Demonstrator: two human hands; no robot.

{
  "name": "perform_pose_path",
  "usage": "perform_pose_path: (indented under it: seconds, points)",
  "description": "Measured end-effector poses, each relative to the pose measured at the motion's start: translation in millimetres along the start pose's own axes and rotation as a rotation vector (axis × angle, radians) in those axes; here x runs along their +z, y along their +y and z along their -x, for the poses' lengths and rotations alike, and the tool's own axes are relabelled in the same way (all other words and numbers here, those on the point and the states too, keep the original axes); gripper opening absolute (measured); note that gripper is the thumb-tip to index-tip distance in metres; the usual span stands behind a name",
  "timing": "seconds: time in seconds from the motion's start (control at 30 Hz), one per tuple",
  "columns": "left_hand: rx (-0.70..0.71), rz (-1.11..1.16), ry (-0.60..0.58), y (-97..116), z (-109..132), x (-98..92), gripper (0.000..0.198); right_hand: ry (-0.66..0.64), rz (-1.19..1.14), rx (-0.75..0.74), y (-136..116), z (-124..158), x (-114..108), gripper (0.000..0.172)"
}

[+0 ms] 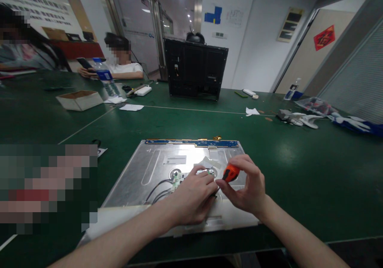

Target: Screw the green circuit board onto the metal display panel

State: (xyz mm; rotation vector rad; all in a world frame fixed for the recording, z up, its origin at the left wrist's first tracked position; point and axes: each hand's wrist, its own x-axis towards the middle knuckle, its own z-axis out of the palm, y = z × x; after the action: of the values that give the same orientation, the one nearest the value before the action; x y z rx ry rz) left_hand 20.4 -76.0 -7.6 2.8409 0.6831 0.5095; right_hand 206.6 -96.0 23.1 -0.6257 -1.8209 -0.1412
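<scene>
An LCD display panel (154, 162) lies with its silver metal back up on the green table in front of me. A blue circuit strip (179, 142) runs along its far edge. My right hand (249, 186) grips the orange and black handle of a screwdriver (231, 173) above the panel, its shaft slanting down toward my left fingers. My left hand (196, 194) rests over a small green circuit board (178, 179), its fingers curled; what they hold, if anything, is hidden. Black cables (157, 188) leave the board on the left.
Across the table (299, 172) stands a black monitor housing (196, 68). A white box (80, 100) and a water bottle (105, 76) are at back left. Gloves (302, 119) and a plastic bag (317, 106) lie at right. Other people sit at the far side.
</scene>
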Motion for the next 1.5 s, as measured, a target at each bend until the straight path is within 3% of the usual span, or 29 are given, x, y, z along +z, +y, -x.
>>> perform_pose_path:
  seconds: [0.47, 0.87, 1.13, 1.5]
  points:
    - [-0.015, 0.006, -0.009, 1.6, -0.7, -2.3, 0.008, -0.032, 0.023, 0.004, -6.9, -6.0, -1.9, 0.055]
    - [0.008, -0.007, 0.007, -0.3, -0.4, 0.1, 0.014, -0.016, 0.060, 0.040, -2.4, -1.2, -0.5, 0.046]
    - [-0.014, 0.002, -0.005, 1.3, -0.4, -1.6, 0.009, -0.034, 0.043, 0.044, -6.1, -2.3, -2.4, 0.055]
    - [0.001, -0.022, 0.012, -0.8, -0.5, 2.1, 0.013, -0.031, 0.060, 0.039, -1.9, -2.2, -0.1, 0.048]
